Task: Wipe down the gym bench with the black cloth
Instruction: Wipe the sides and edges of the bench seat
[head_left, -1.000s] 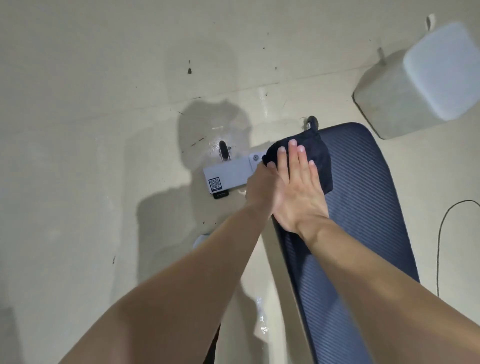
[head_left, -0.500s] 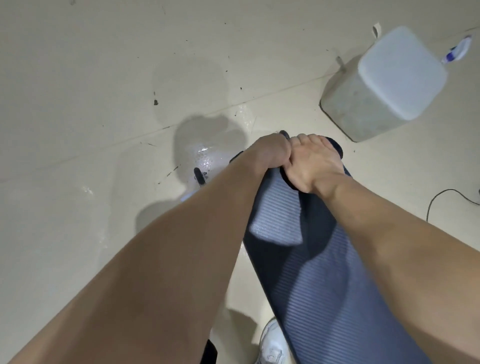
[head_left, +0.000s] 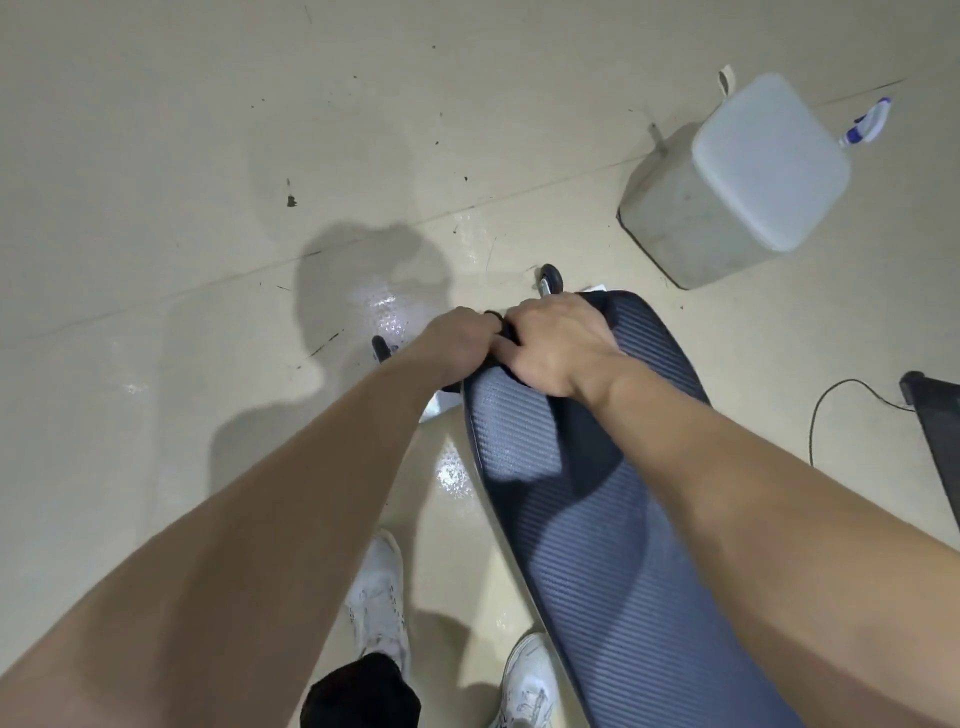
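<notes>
- Nearest the camera, two white sneakers (head_left: 382, 603) stand on the beige floor (head_left: 156, 156), with a bit of black trouser leg (head_left: 363, 691) over the left one. The right shoe sits just beside the near edge of the bench.
- The gym bench (head_left: 613, 545) runs from the near right up toward the middle of the view; its pad is dark blue-grey with fine ribs, and shadows from the arms fall across it.
- Both bare forearms reach out over it to the far end of the pad.
- The left hand (head_left: 457, 338) is curled into a fist at the far-left corner of the pad, knuckles up. It looks closed on something dark, but I can't really tell what's inside.
- The right hand (head_left: 558, 345) is pressed down on the far end of the pad, fingers bent and bunched, touching the left hand.
- The black cloth (head_left: 506, 330) is almost hidden (just a dark sliver peeks out between the two hands), bunched up under the right fingers at the pad's far edge.
- Just past the hands, a small black wheel (head_left: 550, 273) and a bit of the pale base frame stick out.
- Farther right, a white cube-shaped stool (head_left: 748, 182) sits on the floor, well apart from the bench.
- A spray bottle (head_left: 865, 122) lies beyond the stool.
- At the right edge there's a thin black cable (head_left: 831, 400) and some dark object, cut off.
</notes>
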